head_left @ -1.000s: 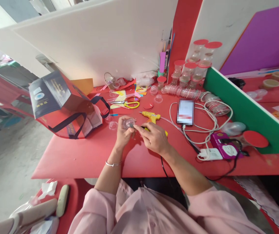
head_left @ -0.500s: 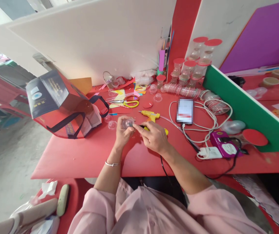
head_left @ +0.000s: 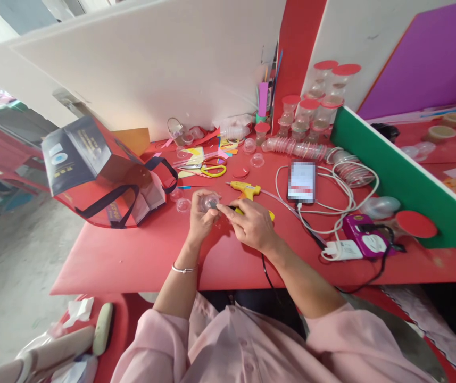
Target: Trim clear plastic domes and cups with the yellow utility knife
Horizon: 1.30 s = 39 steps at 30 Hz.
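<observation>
In my left hand (head_left: 201, 223) is a small clear plastic cup (head_left: 207, 200), its fingers closed around the side. My right hand (head_left: 254, 223) grips a slim tool with a dark shaft (head_left: 228, 208) and a flat greyish tip. That tip meets the cup near my left thumb; its exact contact is too small to make out. Just beyond my right hand lies a yellow glue gun (head_left: 246, 188) with a clear glue stick at its back. Left of my left hand stand clear plastic cups (head_left: 183, 205). Past them lie yellow-handled scissors (head_left: 213, 170) and a red disc (head_left: 240, 171).
A red and navy bag (head_left: 104, 175) stands at left. Stacked clear containers with red lids (head_left: 308, 105) and nested cups (head_left: 297, 147) line the back. A phone (head_left: 301, 181) with looped white cable lies right, near a purple power socket (head_left: 365, 236) and green divider (head_left: 407, 186).
Both hands keep nearly the same hold on the cup and the tool. Only a slight shift of the camera shows.
</observation>
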### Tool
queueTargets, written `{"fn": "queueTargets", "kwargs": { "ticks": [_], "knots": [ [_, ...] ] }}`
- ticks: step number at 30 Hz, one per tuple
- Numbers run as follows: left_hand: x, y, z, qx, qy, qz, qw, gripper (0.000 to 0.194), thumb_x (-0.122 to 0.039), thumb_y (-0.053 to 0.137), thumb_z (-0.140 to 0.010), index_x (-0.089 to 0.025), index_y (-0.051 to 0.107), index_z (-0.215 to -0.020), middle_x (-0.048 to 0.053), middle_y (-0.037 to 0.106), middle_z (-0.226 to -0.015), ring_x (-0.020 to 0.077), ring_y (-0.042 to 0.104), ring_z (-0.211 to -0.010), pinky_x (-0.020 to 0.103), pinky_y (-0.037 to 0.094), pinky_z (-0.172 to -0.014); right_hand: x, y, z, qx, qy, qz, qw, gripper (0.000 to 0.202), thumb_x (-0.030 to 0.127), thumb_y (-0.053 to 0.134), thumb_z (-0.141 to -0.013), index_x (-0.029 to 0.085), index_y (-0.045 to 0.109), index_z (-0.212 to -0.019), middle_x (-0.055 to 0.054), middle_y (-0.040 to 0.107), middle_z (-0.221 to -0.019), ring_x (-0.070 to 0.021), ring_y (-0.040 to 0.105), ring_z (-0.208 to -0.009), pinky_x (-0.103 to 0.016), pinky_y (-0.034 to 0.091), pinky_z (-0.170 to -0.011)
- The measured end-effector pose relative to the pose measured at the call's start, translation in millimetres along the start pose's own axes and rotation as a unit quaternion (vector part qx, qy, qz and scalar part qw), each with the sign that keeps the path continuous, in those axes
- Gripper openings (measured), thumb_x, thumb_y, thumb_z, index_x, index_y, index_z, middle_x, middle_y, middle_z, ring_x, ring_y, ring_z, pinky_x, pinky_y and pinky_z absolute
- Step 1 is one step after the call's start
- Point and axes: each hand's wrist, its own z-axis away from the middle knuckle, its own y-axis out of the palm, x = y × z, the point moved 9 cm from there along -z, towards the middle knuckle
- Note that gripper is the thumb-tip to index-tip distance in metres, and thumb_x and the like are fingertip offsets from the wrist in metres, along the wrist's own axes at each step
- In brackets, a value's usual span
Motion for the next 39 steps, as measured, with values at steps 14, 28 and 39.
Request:
{"fn": "queueTargets", "kwargs": {
  "ticks": [14, 28, 39],
  "knots": [
    [-1, -6.5, 2, -0.039, 0.006, -0.040, 0.998, 0.054, -0.058, 0.083, -0.073, -0.024, 0.055, -0.105, 0.005, 0.064, -0.104, 0.0076, 0.055, -0.063, 0.018, 0.043, -0.049, -1, 0, 1, 0.002, 0.010, 0.022, 1.000, 0.052, 0.017, 0.051, -0.097, 0.036, 0.057, -0.146, -0.006, 0.066, -0.105, -0.0203, 0.059, -0.092, -0.034, 0.050, -0.082],
    [1, -9.1, 0, -0.036, -0.007, -0.013, 0.999, 0.065, -0.055, 0.090, -0.064, -0.024, 0.053, -0.108, 0.005, 0.068, -0.102, 0.0070, 0.057, -0.060, 0.018, 0.045, -0.050, -4, 1, 1, -0.007, 0.011, 0.001, 1.000, 0.044, 0.021, 0.056, -0.098, 0.035, 0.063, -0.140, -0.005, 0.069, -0.105, -0.0186, 0.061, -0.094, -0.032, 0.050, -0.083],
    [-1, -9.6, -1, -0.048, -0.012, -0.013, 0.999, 0.071, -0.045, 0.098, -0.054, -0.023, 0.053, -0.105, 0.003, 0.068, -0.099, 0.0088, 0.062, -0.068, 0.019, 0.048, -0.057, -4, 3, 0, -0.011, 0.015, 0.034, 0.999, 0.045, 0.014, 0.053, -0.097, 0.034, 0.066, -0.135, -0.006, 0.068, -0.104, -0.0193, 0.060, -0.093, -0.034, 0.048, -0.085]
  ]
}}
